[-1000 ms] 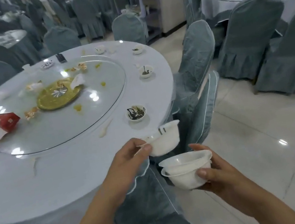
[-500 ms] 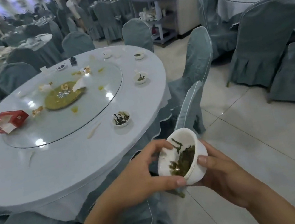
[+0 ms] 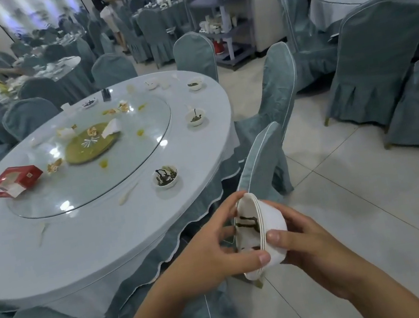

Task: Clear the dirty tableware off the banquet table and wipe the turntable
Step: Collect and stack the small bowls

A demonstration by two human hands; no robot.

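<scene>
The stack of white bowls (image 3: 268, 235) is held over the floor, just off the near right edge of the desk (image 3: 100, 242). The stack lies on its side: its mouth faces left, toward the desk, and its axis runs left to right. Several rims are nested together, but how many bowls exactly cannot be told. Dark tea leaves stick to the inside of the innermost bowl.

The left hand (image 3: 209, 259) holds the rim, its thumb pressed on the near edge and its fingers curled round the far edge and the mouth. The right hand (image 3: 311, 250) cups the bottom of the stack, its fingers wrapped round the outer wall and its thumb lying along the side.

On the desk, three small bowls with leaves stand along the right side: one near (image 3: 166, 177), one in the middle (image 3: 195, 116), one far (image 3: 195, 84). The glass turntable (image 3: 89, 180) carries one red box (image 3: 18, 179), crumpled napkins and yellow food spots. Chairs with grey-blue covers (image 3: 275, 96) stand round the desk.
</scene>
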